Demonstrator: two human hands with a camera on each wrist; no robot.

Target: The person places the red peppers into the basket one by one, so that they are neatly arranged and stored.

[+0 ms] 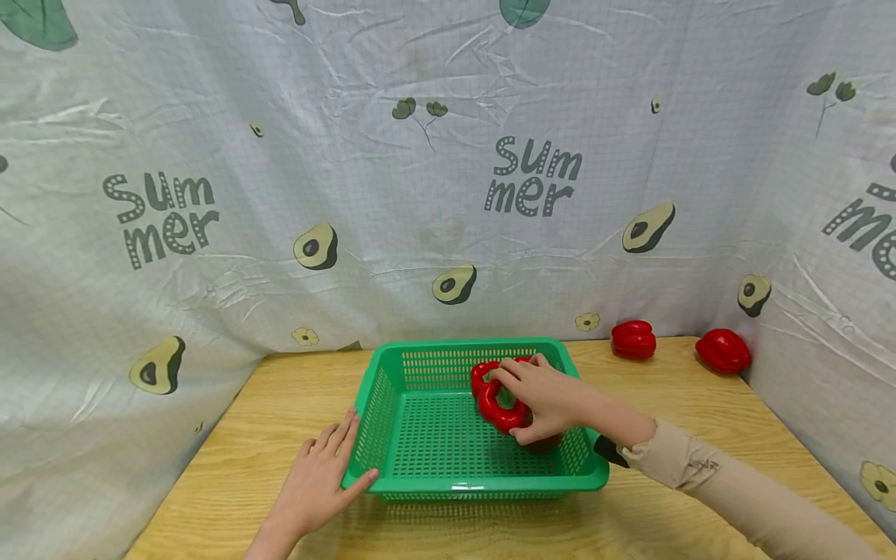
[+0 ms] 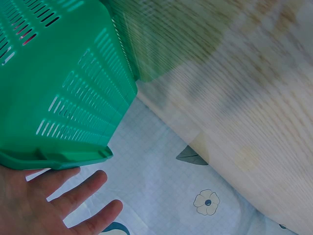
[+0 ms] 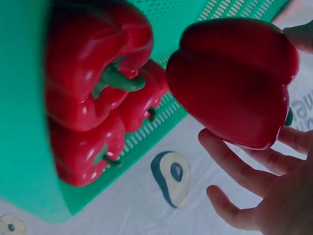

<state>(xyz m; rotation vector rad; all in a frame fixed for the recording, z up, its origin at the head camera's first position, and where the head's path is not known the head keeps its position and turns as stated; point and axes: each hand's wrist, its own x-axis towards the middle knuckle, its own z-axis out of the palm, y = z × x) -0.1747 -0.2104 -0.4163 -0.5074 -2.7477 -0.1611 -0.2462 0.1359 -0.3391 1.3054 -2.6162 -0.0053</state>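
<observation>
A red bell pepper [image 3: 232, 83] is in my right hand [image 1: 549, 397], the thumb on one side and the fingers on the other, over the right part of a green plastic basket [image 1: 462, 484]. Its green stem points up. Below it, several more red bell peppers, one with a thick green stem [image 3: 117, 81], lie in the basket, partly hidden by my hand in the head view. My left hand [image 1: 318, 474] rests with straight fingers along the basket's left rim, thumb at the near corner. In the left wrist view its fingers [image 2: 80, 191] spread beside the rim.
Two red bell peppers, one blocky [image 1: 633, 340] and one lying on its side [image 1: 723, 351], are on the wooden table [image 1: 238, 467] at the back right. A pale printed curtain [image 1: 392, 194] hangs behind the table and along its sides.
</observation>
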